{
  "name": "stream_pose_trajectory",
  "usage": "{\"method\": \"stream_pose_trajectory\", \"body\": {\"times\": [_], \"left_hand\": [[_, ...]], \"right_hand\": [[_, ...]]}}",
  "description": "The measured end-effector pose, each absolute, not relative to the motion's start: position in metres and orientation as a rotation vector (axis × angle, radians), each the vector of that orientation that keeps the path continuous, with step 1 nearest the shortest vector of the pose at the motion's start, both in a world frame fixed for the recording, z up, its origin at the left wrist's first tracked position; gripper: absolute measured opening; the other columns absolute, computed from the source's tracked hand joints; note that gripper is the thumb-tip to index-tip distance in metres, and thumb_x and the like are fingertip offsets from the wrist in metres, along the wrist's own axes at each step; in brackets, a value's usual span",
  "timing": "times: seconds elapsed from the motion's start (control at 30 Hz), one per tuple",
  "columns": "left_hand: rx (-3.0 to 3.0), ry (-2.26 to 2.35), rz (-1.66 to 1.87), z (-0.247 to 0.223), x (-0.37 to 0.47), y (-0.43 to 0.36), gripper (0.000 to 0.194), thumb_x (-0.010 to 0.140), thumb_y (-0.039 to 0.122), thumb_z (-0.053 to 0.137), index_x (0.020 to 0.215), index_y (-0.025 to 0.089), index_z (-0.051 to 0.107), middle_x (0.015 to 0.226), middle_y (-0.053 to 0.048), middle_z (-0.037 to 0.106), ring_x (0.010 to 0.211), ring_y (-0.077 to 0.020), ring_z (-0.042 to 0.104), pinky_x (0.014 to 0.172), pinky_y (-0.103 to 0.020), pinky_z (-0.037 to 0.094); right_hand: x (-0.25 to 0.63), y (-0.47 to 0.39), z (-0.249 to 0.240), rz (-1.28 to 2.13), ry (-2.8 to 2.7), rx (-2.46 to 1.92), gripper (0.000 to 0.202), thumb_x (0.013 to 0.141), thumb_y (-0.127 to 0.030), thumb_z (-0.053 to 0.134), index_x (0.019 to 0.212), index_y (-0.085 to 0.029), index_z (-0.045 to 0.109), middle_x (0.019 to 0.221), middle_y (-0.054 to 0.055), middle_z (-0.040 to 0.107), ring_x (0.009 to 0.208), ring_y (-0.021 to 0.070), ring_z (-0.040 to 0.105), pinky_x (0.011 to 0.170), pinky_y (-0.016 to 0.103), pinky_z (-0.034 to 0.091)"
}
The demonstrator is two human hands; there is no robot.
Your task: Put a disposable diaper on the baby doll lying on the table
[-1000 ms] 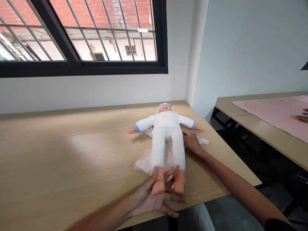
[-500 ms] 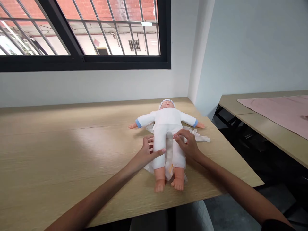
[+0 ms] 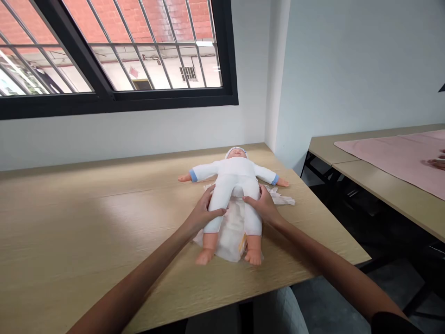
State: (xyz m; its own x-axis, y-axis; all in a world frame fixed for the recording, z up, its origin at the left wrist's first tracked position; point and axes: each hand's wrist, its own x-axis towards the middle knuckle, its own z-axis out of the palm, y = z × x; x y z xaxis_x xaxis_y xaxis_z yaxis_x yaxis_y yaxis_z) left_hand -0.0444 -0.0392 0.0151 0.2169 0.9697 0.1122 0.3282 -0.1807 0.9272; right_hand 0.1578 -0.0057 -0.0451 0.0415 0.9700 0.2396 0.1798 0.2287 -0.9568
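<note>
A baby doll [image 3: 238, 166] in a white suit with blue cuffs lies on its back on the wooden table, arms stretched out and legs apart towards me. Beneath its hips and legs a white diaper [image 3: 231, 232] is spread flat, its side tabs sticking out at the right. My left hand [image 3: 205, 208] is wrapped round the doll's leg on the left, thumb on top, fingers partly hidden behind it. Round the other leg is my right hand [image 3: 262, 202], its thumb lying across the thigh.
The wooden table [image 3: 86, 222] ends at a front edge and a right corner. A barred window [image 3: 146, 51] is in the wall behind. To the right stands another table with a pink cloth [image 3: 392, 150], where another person's hand [image 3: 437, 162] shows. A grey chair [image 3: 278, 311] is below the front edge.
The doll's legs have spread apart, baring more of the diaper between them. Both my hands have closed round the legs. The view has shifted slightly, and another person's hand shows more at right.
</note>
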Motion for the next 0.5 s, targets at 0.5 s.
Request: {"method": "stream_pose_trajectory", "body": {"times": [0.5], "left_hand": [[1.703, 1.169, 0.846, 0.018, -0.068, -0.025, 0.078, 0.067, 0.027, 0.067, 0.138, 0.018, 0.038, 0.139, -0.012, 0.051, 0.123, -0.0336, 0.051, 0.100, -0.043, 0.046]], "right_hand": [[0.163, -0.022, -0.029, 0.846, -1.429, -1.214, 0.074, 0.070, -0.037, 0.071, 0.133, -0.017, 0.037, 0.137, 0.016, 0.049, 0.127, 0.0281, 0.047, 0.104, 0.043, 0.041]]}}
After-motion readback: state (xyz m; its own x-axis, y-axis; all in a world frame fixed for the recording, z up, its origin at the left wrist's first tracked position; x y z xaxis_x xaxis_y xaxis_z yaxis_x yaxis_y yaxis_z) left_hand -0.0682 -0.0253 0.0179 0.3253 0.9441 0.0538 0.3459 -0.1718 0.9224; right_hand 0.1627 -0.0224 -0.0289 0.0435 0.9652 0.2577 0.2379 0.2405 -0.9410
